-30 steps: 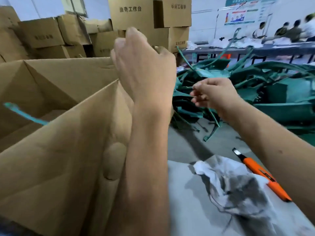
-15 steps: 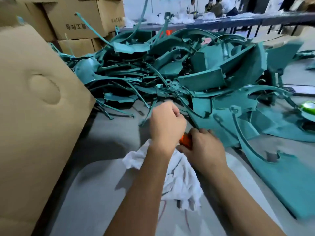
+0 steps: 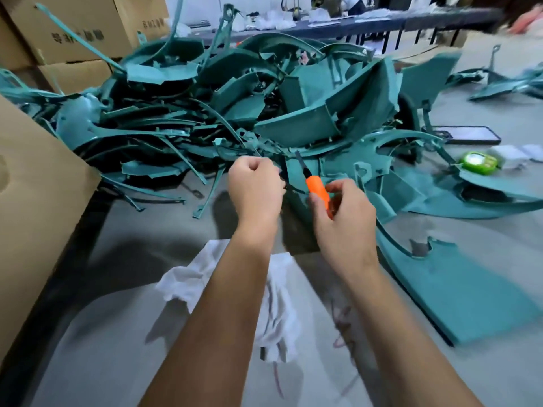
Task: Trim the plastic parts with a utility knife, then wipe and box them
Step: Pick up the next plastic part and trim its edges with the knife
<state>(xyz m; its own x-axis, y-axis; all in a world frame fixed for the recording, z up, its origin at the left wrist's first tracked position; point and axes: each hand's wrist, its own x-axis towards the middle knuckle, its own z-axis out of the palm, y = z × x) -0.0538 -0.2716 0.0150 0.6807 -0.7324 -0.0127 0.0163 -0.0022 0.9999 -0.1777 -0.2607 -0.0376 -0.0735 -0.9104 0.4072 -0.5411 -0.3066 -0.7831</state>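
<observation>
A grey worktable [image 3: 123,333] stands in a blurred workshop, with stacked cartons behind. At the left a cardboard box [image 3: 38,218] is cut off by the frame. A tangled heap of teal plastic parts [image 3: 223,113] fills the middle. The left hand [image 3: 255,189] is curled at the heap's edge; whether it holds anything cannot be told. A white rag [image 3: 279,312] lies partly hidden under the forearms. The right hand [image 3: 343,218] grips an orange utility knife [image 3: 316,188], blade up.

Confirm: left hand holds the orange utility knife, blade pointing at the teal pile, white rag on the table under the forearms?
Not quite. The head view shows the right hand gripping the orange utility knife, not the left hand, which is a fist beside it. Blade toward the teal pile and white rag under the forearms are correct.
</observation>
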